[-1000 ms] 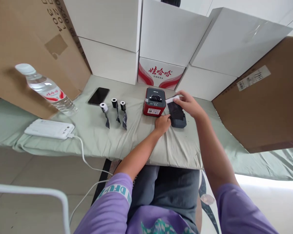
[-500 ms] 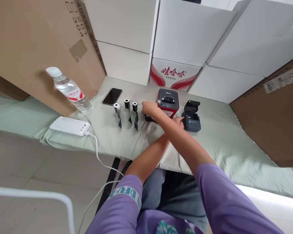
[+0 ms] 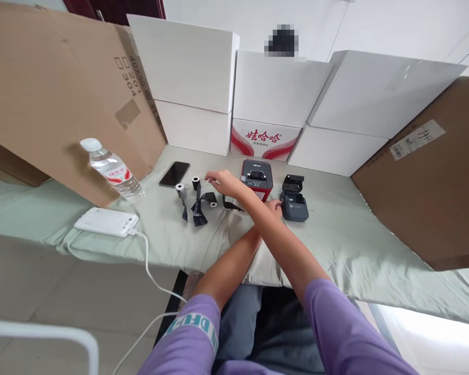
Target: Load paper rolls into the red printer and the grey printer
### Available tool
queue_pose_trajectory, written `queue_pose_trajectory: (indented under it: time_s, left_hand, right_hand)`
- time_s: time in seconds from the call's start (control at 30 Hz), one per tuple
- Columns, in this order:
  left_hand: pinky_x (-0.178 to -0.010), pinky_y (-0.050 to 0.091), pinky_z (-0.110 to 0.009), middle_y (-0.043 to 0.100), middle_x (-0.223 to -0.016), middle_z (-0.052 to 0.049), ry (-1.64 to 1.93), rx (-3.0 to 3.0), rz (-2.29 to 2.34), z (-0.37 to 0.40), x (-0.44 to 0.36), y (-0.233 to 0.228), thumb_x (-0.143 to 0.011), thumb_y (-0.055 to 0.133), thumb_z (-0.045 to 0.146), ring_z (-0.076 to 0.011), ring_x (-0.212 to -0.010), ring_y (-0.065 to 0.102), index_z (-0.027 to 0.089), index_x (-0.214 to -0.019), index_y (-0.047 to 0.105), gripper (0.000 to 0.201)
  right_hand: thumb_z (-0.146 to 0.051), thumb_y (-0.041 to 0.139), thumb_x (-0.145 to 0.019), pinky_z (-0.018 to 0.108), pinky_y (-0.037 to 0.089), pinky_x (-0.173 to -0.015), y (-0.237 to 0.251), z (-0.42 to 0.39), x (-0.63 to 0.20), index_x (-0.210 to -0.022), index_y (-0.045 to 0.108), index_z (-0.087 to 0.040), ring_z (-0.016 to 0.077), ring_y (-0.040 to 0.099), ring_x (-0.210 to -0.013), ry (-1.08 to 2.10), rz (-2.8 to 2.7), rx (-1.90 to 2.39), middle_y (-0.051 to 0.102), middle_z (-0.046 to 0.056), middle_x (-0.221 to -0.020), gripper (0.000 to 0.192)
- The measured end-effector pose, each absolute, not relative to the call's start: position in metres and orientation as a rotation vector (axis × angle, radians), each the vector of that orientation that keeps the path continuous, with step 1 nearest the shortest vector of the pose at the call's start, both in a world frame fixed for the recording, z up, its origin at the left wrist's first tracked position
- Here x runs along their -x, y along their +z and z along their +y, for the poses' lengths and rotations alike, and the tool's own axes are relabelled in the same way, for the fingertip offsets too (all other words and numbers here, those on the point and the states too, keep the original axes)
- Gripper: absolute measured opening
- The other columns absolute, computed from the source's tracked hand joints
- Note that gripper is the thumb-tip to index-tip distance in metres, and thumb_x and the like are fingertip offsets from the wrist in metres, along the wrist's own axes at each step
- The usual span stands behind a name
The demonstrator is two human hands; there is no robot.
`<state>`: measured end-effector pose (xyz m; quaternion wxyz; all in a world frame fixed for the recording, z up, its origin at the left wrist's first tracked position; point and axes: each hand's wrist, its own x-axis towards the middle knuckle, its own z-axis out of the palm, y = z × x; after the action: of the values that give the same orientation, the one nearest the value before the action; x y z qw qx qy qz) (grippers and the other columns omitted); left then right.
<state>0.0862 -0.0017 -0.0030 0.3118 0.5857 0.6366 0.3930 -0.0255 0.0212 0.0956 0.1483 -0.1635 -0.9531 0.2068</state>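
Note:
My arms are crossed. My right hand (image 3: pixel 223 182) is on the left, above the rolls, fingers apart and nothing visible in them. Below it a small roll with a dark tail (image 3: pixel 213 203) lies tipped over; a black strip (image 3: pixel 231 204) curves beside it, partly hidden by my forearm. Two upright rolls stand farther left, a white one (image 3: pixel 180 188) and a black one (image 3: pixel 196 182), their dark tails trailing. My left hand (image 3: pixel 274 207), partly behind my right forearm, is at the side of a dark portable printer (image 3: pixel 295 207) with its lid up; its fingers look loosely apart.
A red and black box-shaped device (image 3: pixel 257 174) stands behind my hands. A phone (image 3: pixel 174 173), a water bottle (image 3: pixel 115 169) and a white power bank (image 3: pixel 107 222) with a cable are at left. White boxes (image 3: pixel 266 88) line the back; brown cartons (image 3: pixel 426 192) flank the sides.
My view has tilted up. My right hand has gone from closed to open and moved left over the rolls. The right-hand roll of the three has tipped over.

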Motion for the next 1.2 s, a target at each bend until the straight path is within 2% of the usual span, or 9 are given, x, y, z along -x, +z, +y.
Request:
queue_pose_trajectory:
  time_s: [0.1, 0.2, 0.3, 0.4, 0.57, 0.73, 0.83, 1.03, 1.2]
  left_hand:
    - [-0.095, 0.054, -0.041, 0.078, -0.12, -0.016, 1.056, -1.527, 1.689, 0.0, -0.087, -0.006, -0.093, 0.054, 0.01, -0.0308, -0.106, 0.073, 0.016, -0.123, 0.077, 0.038]
    - [-0.091, 0.054, -0.039, 0.079, -0.117, -0.013, 1.058, -1.516, 1.698, -0.004, -0.086, -0.002, -0.094, 0.055, 0.013, -0.0285, -0.103, 0.073, 0.02, -0.121, 0.078, 0.035]
    - [-0.089, 0.054, -0.037, 0.078, -0.118, -0.01, 1.049, -1.511, 1.71, -0.011, -0.085, 0.005, -0.094, 0.055, 0.013, -0.027, -0.102, 0.073, 0.022, -0.121, 0.078, 0.036]
    - [-0.088, 0.053, -0.037, 0.078, -0.121, -0.01, 1.025, -1.507, 1.709, -0.016, -0.083, 0.01, -0.095, 0.053, 0.016, -0.0277, -0.103, 0.073, 0.024, -0.123, 0.077, 0.037]
    - [-0.09, 0.053, -0.035, 0.076, -0.125, -0.008, 1.007, -1.512, 1.679, -0.017, -0.081, 0.007, -0.097, 0.051, 0.021, -0.0266, -0.107, 0.072, 0.026, -0.127, 0.074, 0.038]
    - [-0.09, 0.052, -0.033, 0.076, -0.126, -0.009, 0.985, -1.515, 1.674, -0.015, -0.081, 0.004, -0.098, 0.05, 0.024, -0.0241, -0.104, 0.07, 0.025, -0.131, 0.072, 0.04]
    - [-0.09, 0.053, -0.033, 0.076, -0.126, -0.008, 0.973, -1.509, 1.68, -0.014, -0.08, 0.007, -0.097, 0.052, 0.024, -0.0239, -0.104, 0.071, 0.026, -0.13, 0.073, 0.04]
    - [-0.09, 0.053, -0.036, 0.076, -0.127, -0.008, 0.937, -1.51, 1.685, -0.019, -0.079, 0.016, -0.095, 0.051, 0.021, -0.0268, -0.107, 0.071, 0.026, -0.13, 0.073, 0.042]
    - [-0.096, 0.053, -0.035, 0.077, -0.125, -0.009, 1.002, -1.482, 1.687, -0.017, -0.083, 0.016, -0.094, 0.053, 0.017, -0.026, -0.108, 0.072, 0.023, -0.126, 0.076, 0.04]
  right_hand:
    - [-0.02, 0.058, -0.095, 0.041, 0.041, -0.105, 0.102, 0.012, 0.017, -0.13, 0.068, -0.018, 0.0277, 0.059, -0.121, 0.394, -2.956, 0.551, 0.074, 0.012, -0.123, 0.037]
    - [-0.036, 0.074, -0.089, 0.058, 0.031, -0.116, 0.104, 0.002, 0.029, -0.138, 0.066, -0.019, 0.0369, 0.05, -0.136, 0.229, -3.245, 0.674, 0.073, 0.016, -0.125, 0.053]
    - [-0.031, 0.087, -0.074, 0.07, 0.02, -0.12, 0.098, -0.006, 0.045, -0.134, 0.069, -0.016, 0.043, 0.042, -0.144, 0.1, -3.466, 0.792, 0.071, 0.019, -0.127, 0.065]
    - [-0.025, 0.089, -0.069, 0.074, 0.016, -0.122, 0.087, -0.011, 0.052, -0.123, 0.073, -0.015, 0.0422, 0.051, -0.137, -0.085, -3.531, 0.755, 0.071, 0.018, -0.129, 0.057]
    - [-0.01, 0.064, -0.086, 0.07, 0.013, -0.125, 0.079, -0.021, 0.049, -0.127, 0.07, -0.01, 0.0354, 0.062, -0.127, -0.349, -3.516, 0.616, 0.068, 0.02, -0.133, 0.042]
    - [-0.003, 0.055, -0.09, 0.055, 0.028, -0.125, 0.089, -0.03, 0.045, -0.128, 0.066, -0.009, 0.0278, 0.068, -0.118, -0.36, -3.554, 0.434, 0.066, 0.02, -0.134, 0.04]
    - [-0.003, 0.053, -0.092, 0.047, 0.047, -0.111, 0.092, -0.033, 0.039, -0.13, 0.064, -0.009, 0.0295, 0.069, -0.117, -0.379, -3.519, 0.417, 0.064, 0.021, -0.134, 0.04]
    - [0.001, 0.052, -0.089, 0.038, 0.056, -0.086, 0.086, -0.033, 0.028, -0.134, 0.06, -0.013, 0.0302, 0.07, -0.107, -0.187, -3.438, 0.292, 0.058, 0.021, -0.134, 0.048]
    - [-0.014, 0.068, -0.087, 0.039, 0.054, -0.098, 0.079, -0.022, -0.006, -0.128, 0.063, -0.016, 0.0256, 0.067, -0.107, 0.737, -2.861, 0.27, 0.065, 0.012, -0.124, 0.042]
